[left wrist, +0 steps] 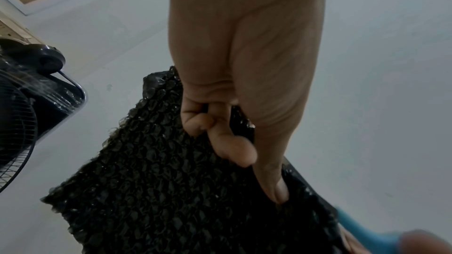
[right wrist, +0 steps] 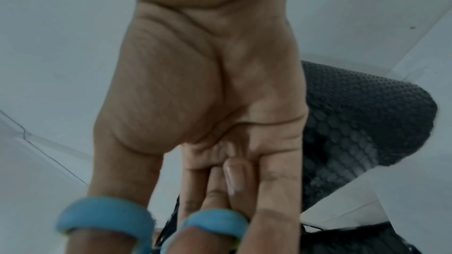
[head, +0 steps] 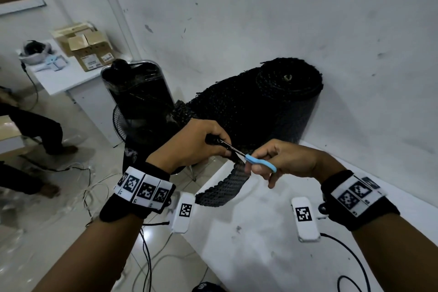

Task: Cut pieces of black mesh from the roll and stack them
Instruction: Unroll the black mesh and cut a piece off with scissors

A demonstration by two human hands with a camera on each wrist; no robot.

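- table (head: pixel 260 232), white, against wall
- mesh roll (head: pixel 272 102) stands at table's far end, loose strip (head: pixel 225 187) hangs over front edge
- left hand (head: pixel 192 144) fingers curled, pinching the mesh at the cut
- right hand (head: pixel 284 161) thumb and finger through blue scissors (head: pixel 251 157), blades in mesh beside left fingers

White table (head: pixel 272 239) against the wall, scuffed. On it: 1 black mesh roll (head: pixel 272 102) at the far end, loose mesh strip (head: pixel 225 187) trailing onto the near edge.
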